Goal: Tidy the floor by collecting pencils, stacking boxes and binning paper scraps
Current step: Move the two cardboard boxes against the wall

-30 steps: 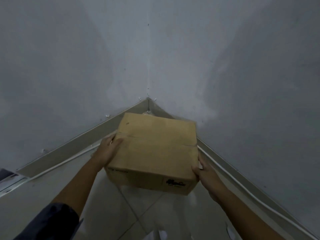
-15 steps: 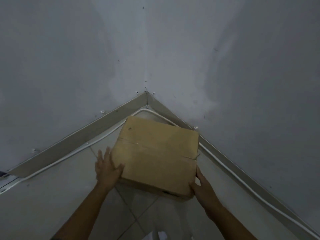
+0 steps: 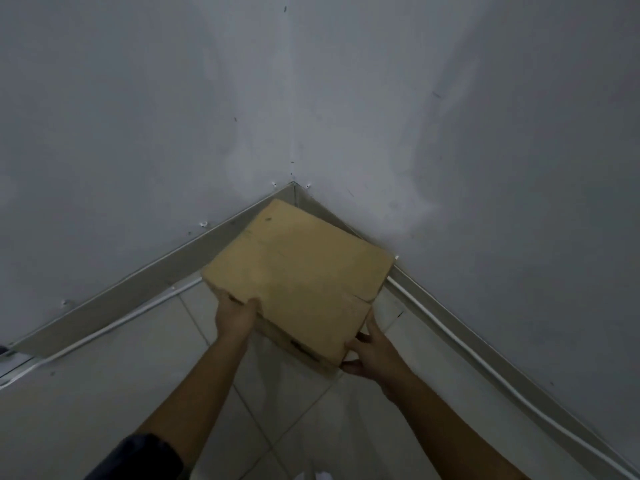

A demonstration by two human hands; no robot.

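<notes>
Against the corner where the two walls meet, your box (image 3: 294, 282) sits tilted, its far edge at the skirting (image 3: 138, 289). Your left hand (image 3: 235, 315) clamps its near-left corner, fingers curled together on the edge. Your right hand (image 3: 372, 353) cups the near-right corner, fingers spread along the side. Dark print on the near face is too blurred to read. White cable (image 3: 485, 367) runs along the tiled floor (image 3: 104, 393).

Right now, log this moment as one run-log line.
step: placing box | box: in wall corner, on floor | left hand: gripping near-left edge | right hand: gripping near corner
</notes>
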